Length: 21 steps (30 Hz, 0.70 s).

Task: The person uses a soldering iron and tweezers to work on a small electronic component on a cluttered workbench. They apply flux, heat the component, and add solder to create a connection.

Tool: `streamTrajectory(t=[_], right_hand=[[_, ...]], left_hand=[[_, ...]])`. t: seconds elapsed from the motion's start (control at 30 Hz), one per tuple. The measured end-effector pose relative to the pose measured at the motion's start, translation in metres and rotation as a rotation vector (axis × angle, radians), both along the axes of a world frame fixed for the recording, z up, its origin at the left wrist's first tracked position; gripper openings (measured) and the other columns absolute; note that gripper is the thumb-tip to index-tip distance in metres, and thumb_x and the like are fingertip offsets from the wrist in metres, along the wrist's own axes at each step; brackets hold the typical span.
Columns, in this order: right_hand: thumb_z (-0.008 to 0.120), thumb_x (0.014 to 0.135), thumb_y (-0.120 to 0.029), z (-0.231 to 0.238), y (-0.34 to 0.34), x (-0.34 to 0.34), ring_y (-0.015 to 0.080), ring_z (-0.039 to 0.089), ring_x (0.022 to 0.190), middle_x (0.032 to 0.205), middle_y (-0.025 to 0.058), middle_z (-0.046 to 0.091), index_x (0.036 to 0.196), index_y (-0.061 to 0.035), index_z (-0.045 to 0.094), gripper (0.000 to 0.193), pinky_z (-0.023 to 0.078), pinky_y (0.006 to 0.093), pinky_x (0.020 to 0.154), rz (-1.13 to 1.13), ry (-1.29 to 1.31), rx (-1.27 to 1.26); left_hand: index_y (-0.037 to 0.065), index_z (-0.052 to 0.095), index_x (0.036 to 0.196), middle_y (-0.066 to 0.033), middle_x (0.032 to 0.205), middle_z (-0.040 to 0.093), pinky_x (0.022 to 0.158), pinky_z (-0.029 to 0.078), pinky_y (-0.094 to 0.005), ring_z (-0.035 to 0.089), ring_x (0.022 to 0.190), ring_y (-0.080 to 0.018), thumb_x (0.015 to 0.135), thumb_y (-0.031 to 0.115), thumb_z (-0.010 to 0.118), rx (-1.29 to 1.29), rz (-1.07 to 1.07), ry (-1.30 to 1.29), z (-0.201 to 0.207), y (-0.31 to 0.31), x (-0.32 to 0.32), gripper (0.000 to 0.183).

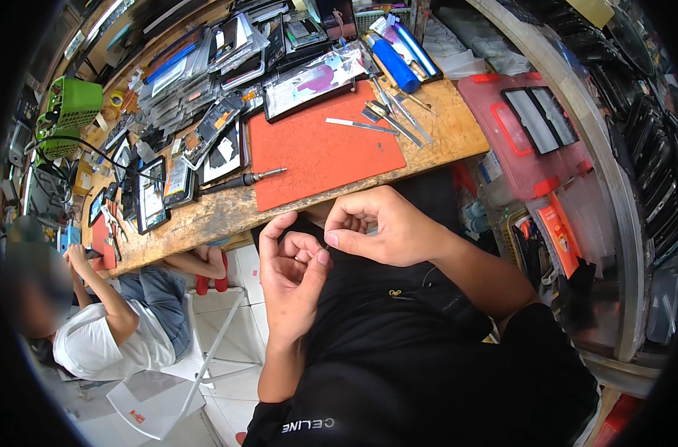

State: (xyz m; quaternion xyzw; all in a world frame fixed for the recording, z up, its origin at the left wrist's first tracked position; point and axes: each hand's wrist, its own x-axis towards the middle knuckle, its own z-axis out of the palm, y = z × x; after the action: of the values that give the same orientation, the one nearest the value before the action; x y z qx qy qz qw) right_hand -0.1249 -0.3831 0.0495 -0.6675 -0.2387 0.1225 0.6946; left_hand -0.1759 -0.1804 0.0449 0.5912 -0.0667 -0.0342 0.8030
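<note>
We see our two hands close to our body, just below the edge of the long wooden workbench (205, 216). Our left hand (290, 276) is turned palm up with the fingers curled in. Our right hand (387, 227) is just beside it, and its thumb and first finger are pinched together, touching the left fingertips. Something very tiny may be caught in that pinch, but it is too small for us to tell what it is.

A little farther away, a flat red rubber mat (320, 149) lies on the bench. A thin dark screwdriver (242, 180) rests across its left edge. Shiny metal tweezers (398, 119) lie near its far right corner.

Farther still are piles of flat phone parts (205, 67) and a blue tube-shaped tool (395, 63).

To the left, another person in a white shirt (108, 339) sits low down.
</note>
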Motion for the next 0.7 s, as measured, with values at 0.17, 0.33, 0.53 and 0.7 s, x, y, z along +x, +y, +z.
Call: streamTrajectory(t=[0.17, 0.33, 0.53, 0.7], right_hand=[[0.075, 0.102, -0.013, -0.007, 0.001, -0.008, 0.0029, 0.064, 0.078, 0.086, -0.0015, 0.073, 0.099, -0.0014, 0.073, 0.013, 0.052, 0.0226, 0.070, 0.000, 0.059, 0.083], [0.075, 0.103, -0.013, -0.006, 0.003, -0.015, 0.0027, 0.064, 0.078, 0.086, -0.0009, 0.073, 0.099, -0.0013, 0.072, 0.013, 0.051, 0.0214, 0.069, -0.023, 0.115, 0.141], [0.074, 0.103, -0.011, -0.008, 0.007, -0.017, 0.0015, 0.063, 0.074, 0.082, -0.0025, 0.072, 0.098, -0.0023, 0.071, 0.011, 0.049, 0.0207, 0.065, -0.034, 0.073, 0.188], [0.074, 0.103, -0.009, -0.011, 0.004, -0.019, 0.0002, 0.061, 0.072, 0.082, -0.0036, 0.071, 0.099, -0.0022, 0.072, 0.008, 0.048, 0.0207, 0.064, -0.041, 0.051, 0.107]], left_hand=[[0.002, 0.041, 0.152, -0.0062, 0.102, 0.064, 0.079, 0.052, -0.0217, 0.062, 0.089, -0.0079, 0.099, -0.007, 0.072, -0.115, 0.075, 0.003, 0.000, -0.001, 0.002, 0.062], [0.002, 0.043, 0.151, -0.0068, 0.102, 0.066, 0.081, 0.056, -0.0235, 0.064, 0.088, -0.0099, 0.098, -0.007, 0.073, -0.174, 0.055, 0.033, 0.000, -0.001, 0.000, 0.061], [0.001, 0.042, 0.152, -0.0069, 0.102, 0.066, 0.083, 0.059, -0.0254, 0.067, 0.087, -0.0111, 0.098, -0.006, 0.073, -0.080, -0.035, 0.066, 0.005, 0.005, -0.003, 0.063], [0.001, 0.041, 0.152, -0.0078, 0.104, 0.067, 0.084, 0.059, -0.0266, 0.067, 0.089, -0.0120, 0.098, -0.006, 0.073, -0.137, 0.022, 0.048, 0.006, 0.003, 0.001, 0.063]])
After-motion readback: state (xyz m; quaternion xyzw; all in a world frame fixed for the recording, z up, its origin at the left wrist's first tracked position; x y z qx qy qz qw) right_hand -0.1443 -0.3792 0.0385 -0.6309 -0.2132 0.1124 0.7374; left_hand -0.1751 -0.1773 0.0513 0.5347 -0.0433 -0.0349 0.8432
